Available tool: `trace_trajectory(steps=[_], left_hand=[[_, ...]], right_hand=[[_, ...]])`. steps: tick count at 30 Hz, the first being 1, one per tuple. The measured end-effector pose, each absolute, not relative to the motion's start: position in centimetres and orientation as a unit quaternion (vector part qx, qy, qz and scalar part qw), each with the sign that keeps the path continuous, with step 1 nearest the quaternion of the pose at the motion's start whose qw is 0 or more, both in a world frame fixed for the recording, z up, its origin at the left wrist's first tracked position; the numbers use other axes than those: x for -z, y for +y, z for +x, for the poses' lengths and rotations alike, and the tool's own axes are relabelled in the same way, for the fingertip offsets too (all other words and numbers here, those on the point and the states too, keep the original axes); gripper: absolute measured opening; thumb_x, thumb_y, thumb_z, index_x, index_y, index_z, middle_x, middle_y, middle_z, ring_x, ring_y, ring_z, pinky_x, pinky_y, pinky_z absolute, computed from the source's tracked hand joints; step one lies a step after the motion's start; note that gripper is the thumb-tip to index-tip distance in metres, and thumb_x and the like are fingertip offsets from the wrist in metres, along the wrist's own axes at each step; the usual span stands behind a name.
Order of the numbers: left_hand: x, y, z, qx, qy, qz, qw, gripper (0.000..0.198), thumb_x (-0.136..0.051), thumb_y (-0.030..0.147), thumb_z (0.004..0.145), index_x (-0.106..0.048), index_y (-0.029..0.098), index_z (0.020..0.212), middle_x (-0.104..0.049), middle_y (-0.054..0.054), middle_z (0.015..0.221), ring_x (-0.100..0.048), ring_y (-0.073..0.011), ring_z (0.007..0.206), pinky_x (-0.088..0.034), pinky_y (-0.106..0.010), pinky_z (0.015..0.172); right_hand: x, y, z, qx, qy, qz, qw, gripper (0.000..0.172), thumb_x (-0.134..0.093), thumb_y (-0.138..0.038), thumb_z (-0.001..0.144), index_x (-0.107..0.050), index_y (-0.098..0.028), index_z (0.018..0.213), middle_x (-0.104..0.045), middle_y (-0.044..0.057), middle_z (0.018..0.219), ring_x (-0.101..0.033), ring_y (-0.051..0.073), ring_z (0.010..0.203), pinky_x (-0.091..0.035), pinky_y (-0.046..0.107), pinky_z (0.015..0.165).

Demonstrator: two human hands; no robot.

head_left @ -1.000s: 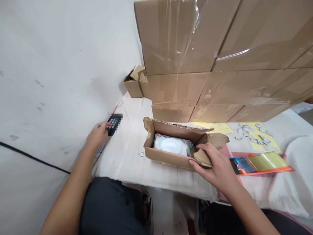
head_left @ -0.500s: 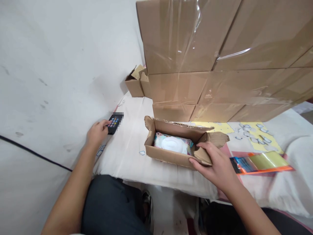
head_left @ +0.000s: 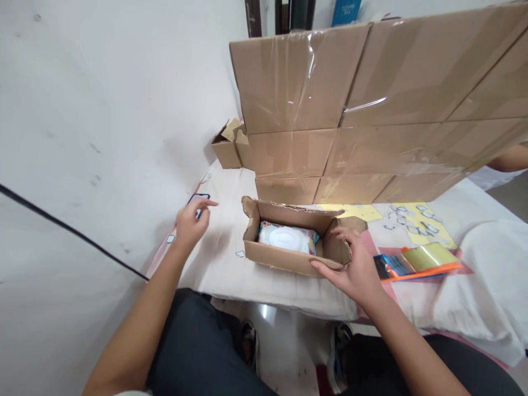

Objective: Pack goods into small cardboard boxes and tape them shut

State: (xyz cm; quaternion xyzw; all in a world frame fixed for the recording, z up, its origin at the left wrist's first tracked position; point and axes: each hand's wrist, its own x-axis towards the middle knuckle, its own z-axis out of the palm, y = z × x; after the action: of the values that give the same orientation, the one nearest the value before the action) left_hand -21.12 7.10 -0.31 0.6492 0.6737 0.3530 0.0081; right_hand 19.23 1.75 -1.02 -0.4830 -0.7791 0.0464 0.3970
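Observation:
An open cardboard box (head_left: 280,258) with ragged flaps sits on the cloth-covered surface, and a soft pack of wet wipes (head_left: 286,237) with a white lid lies inside. My right hand (head_left: 358,269) grips the box's right end, its thumb on the front wall and its fingers over the end wall. To the left, my left hand (head_left: 192,225) is raised with the index finger stretched out and the thumb apart, holding nothing. Behind it a phone (head_left: 201,196) lies near the wall, partly hidden by the hand.
Stacked, taped cartons (head_left: 371,143) stand behind the box. A smaller opened carton (head_left: 226,151) is at their left. A shiny gold, blue and orange item (head_left: 416,261) lies at right near a white bundled cloth (head_left: 495,275). Another person's arm (head_left: 509,158) shows at far right.
My left hand has come off the phone and moved right, towards the box. The flap at the box's right end, earlier bent inward, now stands more upright under my right hand. The view has tilted up.

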Motion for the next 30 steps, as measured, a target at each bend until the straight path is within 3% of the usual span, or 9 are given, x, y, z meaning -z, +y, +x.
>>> trace_trajectory(steps=[3,6,10,13,18,20,22,25,30], left_hand=[[0.0,6.6,-17.6,-0.353,0.599,0.712,0.100,0.024,-0.044,0.030,0.093,-0.065,0.022,0.101,-0.072,-0.005,0.102,-0.064,-0.0183,0.081,-0.049,-0.031,0.072],[0.2,6.3,-15.0,-0.387,0.505,0.746,0.196,0.035,-0.045,0.043,0.095,-0.057,0.022,0.119,-0.067,-0.009,0.117,-0.065,-0.0208,0.091,-0.050,-0.032,0.070],[0.7,6.1,-13.2,-0.415,0.500,0.725,0.229,0.045,-0.057,0.046,0.090,-0.049,0.023,0.128,-0.059,-0.012,0.129,-0.064,-0.0226,0.101,-0.051,-0.030,0.068],[1.1,6.0,-12.8,-0.421,0.531,0.693,0.246,0.047,-0.061,0.045,0.087,-0.047,0.024,0.127,-0.058,-0.011,0.128,-0.065,-0.0224,0.099,-0.052,-0.031,0.069],[1.4,5.9,-12.7,-0.447,0.555,0.641,0.286,0.045,-0.054,0.048,0.091,-0.048,0.024,0.128,-0.058,-0.012,0.132,-0.065,-0.0238,0.105,-0.055,-0.036,0.081],[1.0,5.7,-12.5,-0.429,0.561,0.639,0.305,0.059,-0.056,0.053,0.089,-0.040,0.025,0.139,-0.050,-0.014,0.143,-0.064,-0.0253,0.109,-0.056,-0.037,0.083],[0.5,5.2,-12.3,-0.388,0.565,0.654,0.320,0.086,-0.067,0.055,0.082,-0.023,0.029,0.151,-0.038,-0.018,0.154,-0.063,-0.0287,0.113,-0.057,-0.039,0.082],[-0.2,4.5,-11.9,-0.345,0.564,0.672,0.333,0.107,-0.076,0.051,0.076,-0.007,0.034,0.156,-0.027,-0.020,0.161,-0.061,-0.0332,0.119,-0.058,-0.040,0.081],[-0.7,4.0,-11.8,-0.355,0.571,0.654,0.348,0.102,-0.072,0.050,0.080,-0.008,0.034,0.157,-0.035,-0.021,0.157,-0.065,-0.0330,0.114,-0.057,-0.046,0.087]], right_hand=[[0.7,1.5,19.6,0.000,-0.773,-0.453,0.443,0.058,-0.074,-0.043,0.081,-0.044,-0.020,0.126,-0.055,0.019,0.127,-0.056,0.035,0.120,-0.052,0.050,0.090],[-0.3,1.2,20.5,0.053,-0.750,-0.456,0.477,0.052,-0.070,-0.034,0.084,-0.044,-0.021,0.127,-0.057,0.018,0.123,-0.053,0.035,0.123,-0.053,0.050,0.088],[-2.8,1.2,24.7,0.109,-0.687,-0.547,0.466,0.024,-0.065,-0.028,0.087,-0.058,-0.020,0.109,-0.063,0.015,0.110,-0.064,0.028,0.094,-0.054,0.042,0.078],[-4.3,1.2,30.4,0.114,-0.640,-0.645,0.401,0.012,-0.060,-0.026,0.090,-0.066,-0.018,0.096,-0.068,0.013,0.097,-0.065,0.023,0.080,-0.052,0.038,0.072],[-2.1,0.7,39.3,-0.022,-0.755,-0.600,0.264,0.030,-0.056,-0.013,0.085,-0.071,-0.021,0.110,-0.069,0.014,0.120,-0.062,0.031,0.115,-0.042,0.049,0.100],[-0.3,0.6,40.9,-0.076,-0.762,-0.592,0.251,0.041,-0.058,-0.013,0.083,-0.068,-0.021,0.122,-0.063,0.017,0.133,-0.057,0.034,0.126,-0.040,0.051,0.105],[1.1,0.6,41.4,-0.092,-0.751,-0.607,0.244,0.049,-0.061,-0.015,0.083,-0.063,-0.019,0.132,-0.056,0.020,0.142,-0.050,0.036,0.135,-0.040,0.049,0.107],[2.3,0.8,41.4,-0.089,-0.739,-0.619,0.251,0.054,-0.064,-0.021,0.086,-0.057,-0.016,0.139,-0.049,0.023,0.147,-0.047,0.037,0.139,-0.042,0.046,0.107],[2.6,1.6,40.6,-0.065,-0.737,-0.624,0.252,0.053,-0.066,-0.023,0.084,-0.058,-0.015,0.136,-0.053,0.024,0.141,-0.051,0.039,0.134,-0.043,0.049,0.104]])
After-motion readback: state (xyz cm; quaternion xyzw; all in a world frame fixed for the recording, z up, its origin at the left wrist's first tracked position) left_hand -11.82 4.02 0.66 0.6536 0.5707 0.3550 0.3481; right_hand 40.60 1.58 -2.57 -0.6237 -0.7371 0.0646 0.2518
